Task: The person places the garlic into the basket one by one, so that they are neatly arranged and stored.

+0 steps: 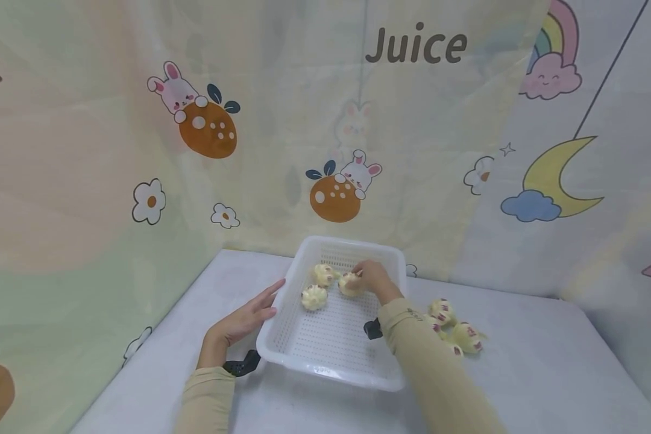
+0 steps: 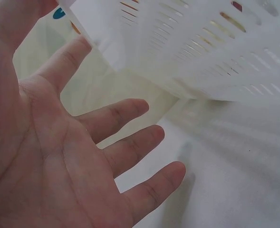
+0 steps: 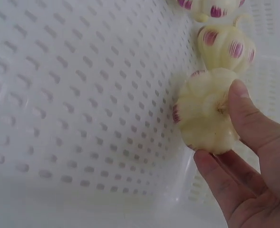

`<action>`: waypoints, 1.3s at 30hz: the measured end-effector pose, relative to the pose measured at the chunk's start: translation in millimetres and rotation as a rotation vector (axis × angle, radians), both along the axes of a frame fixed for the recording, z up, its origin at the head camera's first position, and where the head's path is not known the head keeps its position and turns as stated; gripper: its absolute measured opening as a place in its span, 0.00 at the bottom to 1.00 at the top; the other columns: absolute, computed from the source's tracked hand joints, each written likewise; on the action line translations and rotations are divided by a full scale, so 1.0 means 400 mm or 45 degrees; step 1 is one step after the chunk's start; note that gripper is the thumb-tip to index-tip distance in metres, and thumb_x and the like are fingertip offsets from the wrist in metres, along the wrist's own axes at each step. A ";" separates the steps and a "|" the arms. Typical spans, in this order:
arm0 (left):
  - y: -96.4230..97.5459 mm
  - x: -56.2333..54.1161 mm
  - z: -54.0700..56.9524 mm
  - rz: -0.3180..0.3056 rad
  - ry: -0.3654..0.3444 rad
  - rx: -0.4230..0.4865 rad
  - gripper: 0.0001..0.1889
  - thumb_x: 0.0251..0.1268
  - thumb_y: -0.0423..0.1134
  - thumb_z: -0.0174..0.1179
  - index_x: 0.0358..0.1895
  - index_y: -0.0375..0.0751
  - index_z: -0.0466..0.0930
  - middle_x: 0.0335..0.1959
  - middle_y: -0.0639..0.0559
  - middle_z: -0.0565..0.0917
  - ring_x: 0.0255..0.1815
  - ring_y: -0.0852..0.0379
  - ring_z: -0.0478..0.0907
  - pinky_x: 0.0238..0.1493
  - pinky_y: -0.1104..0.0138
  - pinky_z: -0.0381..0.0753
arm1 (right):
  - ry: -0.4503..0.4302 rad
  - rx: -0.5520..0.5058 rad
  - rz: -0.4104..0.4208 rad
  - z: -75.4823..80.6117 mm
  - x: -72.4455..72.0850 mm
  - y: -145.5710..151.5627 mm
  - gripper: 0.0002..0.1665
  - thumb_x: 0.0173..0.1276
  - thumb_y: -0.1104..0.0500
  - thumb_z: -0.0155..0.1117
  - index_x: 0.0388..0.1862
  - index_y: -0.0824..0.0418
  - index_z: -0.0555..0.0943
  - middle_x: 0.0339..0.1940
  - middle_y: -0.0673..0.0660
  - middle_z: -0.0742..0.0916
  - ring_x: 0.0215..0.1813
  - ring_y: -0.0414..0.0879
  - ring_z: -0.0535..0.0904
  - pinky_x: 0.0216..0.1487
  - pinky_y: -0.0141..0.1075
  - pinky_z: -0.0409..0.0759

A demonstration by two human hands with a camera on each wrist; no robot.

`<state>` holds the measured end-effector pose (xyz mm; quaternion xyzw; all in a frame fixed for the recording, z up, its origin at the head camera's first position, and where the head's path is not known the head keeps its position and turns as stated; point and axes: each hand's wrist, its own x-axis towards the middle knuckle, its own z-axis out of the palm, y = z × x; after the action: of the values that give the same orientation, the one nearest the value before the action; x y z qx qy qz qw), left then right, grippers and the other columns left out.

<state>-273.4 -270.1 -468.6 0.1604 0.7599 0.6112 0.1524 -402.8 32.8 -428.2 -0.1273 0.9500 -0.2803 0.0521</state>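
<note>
A white perforated plastic basket (image 1: 325, 375) stands on the table. Inside it, my right hand (image 1: 378, 280) pinches a garlic bulb (image 3: 207, 114) between thumb and fingers, near the far right of the basket. Two more cream bulbs with purple patches lie in the basket: one garlic bulb (image 1: 323, 275) close beside the held one, another garlic bulb (image 1: 314, 297) nearer to me. My left hand (image 1: 241, 322) is at the basket's left side, its thumb and index finger touching the rim. In the left wrist view the other fingers (image 2: 135, 149) are spread and straight, apart from the basket wall.
Right of the basket, several garlic bulbs (image 1: 468, 336) lie grouped on the white table (image 1: 531, 374), partly behind my right sleeve (image 1: 434, 355). A printed cloth (image 1: 271, 181) hangs behind and beside the table. Black wrist cameras (image 1: 242, 364) are on both wrists.
</note>
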 end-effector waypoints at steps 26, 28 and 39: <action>0.004 -0.002 -0.002 -0.012 -0.010 -0.001 0.35 0.71 0.46 0.51 0.75 0.67 0.44 0.76 0.46 0.53 0.70 0.43 0.62 0.67 0.45 0.60 | -0.022 -0.033 -0.025 -0.005 0.006 -0.019 0.37 0.53 0.47 0.74 0.58 0.65 0.76 0.57 0.65 0.81 0.62 0.62 0.73 0.65 0.53 0.66; 0.006 -0.005 -0.007 -0.023 -0.010 0.003 0.34 0.72 0.45 0.50 0.75 0.67 0.43 0.76 0.46 0.53 0.69 0.44 0.63 0.66 0.47 0.62 | -0.012 -0.037 -0.018 0.001 0.009 -0.011 0.40 0.53 0.46 0.74 0.60 0.66 0.74 0.59 0.66 0.80 0.64 0.63 0.71 0.67 0.53 0.65; -0.014 -0.025 -0.030 -0.127 0.072 0.067 0.34 0.74 0.37 0.45 0.77 0.57 0.39 0.74 0.36 0.53 0.64 0.53 0.68 0.59 0.65 0.70 | -0.015 -0.096 0.120 0.116 0.054 0.038 0.41 0.61 0.41 0.66 0.68 0.59 0.69 0.65 0.64 0.75 0.66 0.59 0.71 0.61 0.52 0.72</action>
<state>-283.6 -275.6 -480.8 0.2192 0.7386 0.6178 0.1570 -381.3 48.0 -382.0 -0.1721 0.9315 -0.3137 0.0661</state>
